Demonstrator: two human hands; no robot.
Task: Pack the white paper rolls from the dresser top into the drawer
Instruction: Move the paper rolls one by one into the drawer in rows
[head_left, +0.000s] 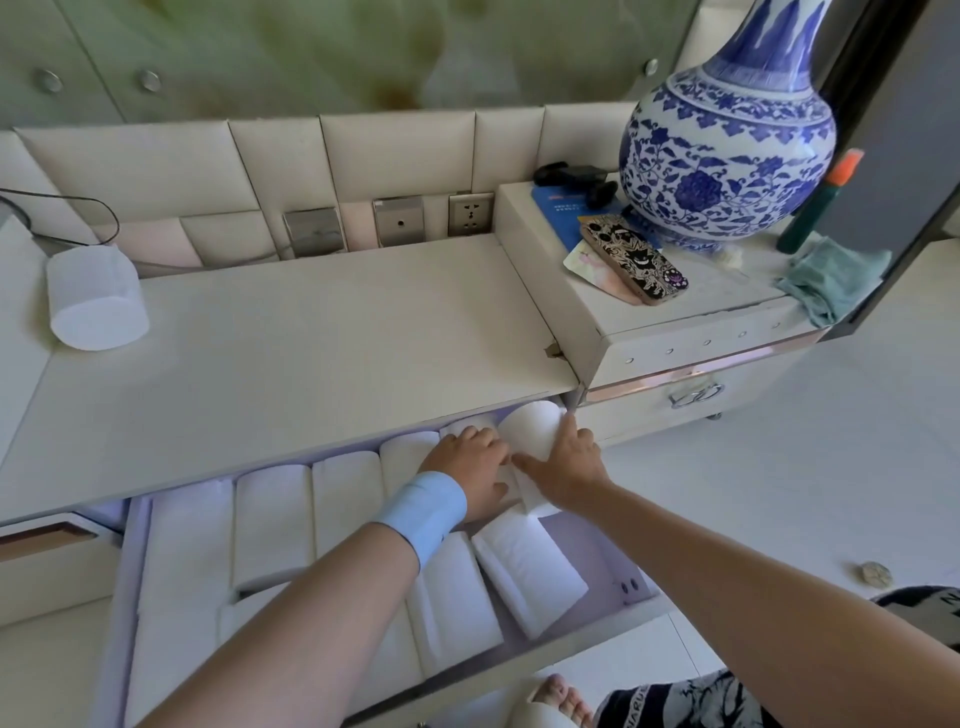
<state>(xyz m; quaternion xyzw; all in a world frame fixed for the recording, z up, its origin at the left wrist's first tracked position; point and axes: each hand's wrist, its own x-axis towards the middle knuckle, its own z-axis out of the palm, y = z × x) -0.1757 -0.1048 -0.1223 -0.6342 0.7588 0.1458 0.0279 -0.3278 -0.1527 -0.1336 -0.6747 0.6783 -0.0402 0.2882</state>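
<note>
The roll (532, 428) now being packed sits at the drawer's (597, 551) back right corner, partly tucked under the front edge of the worktop (291, 332). Both hands are on it. The right hand (569, 465) lies spread over its right side, fingers extended and flat, pressing rather than gripping. The left hand (475, 467), with a pale blue wristband (423, 512), rests open-palmed on its left side and on the neighbouring roll, fingers loosely curved over the paper; neither hand is closed round anything. This looks like a push to seat the roll down and back into the last gap of the rear row, the left hand keeping the neighbours from shifting.

The rear row (311, 499) runs side by side from the drawer's left wall to that corner, rolls lying lengthwise and packed tight, which is probably why the last one needs wedging. In front of it more rolls lie at the near edge, one (530, 571) skewed toward the right wall, not yet squared up.

One roll (96, 296) remains on the worktop, standing on end near its left edge, well apart from the hands, so the task seems nearly done but not finished.

On the raised side cabinet at the right stand a blue and white vase (727, 130), a phone (636, 262) and a green cloth (826, 273), clear of the work.
</note>
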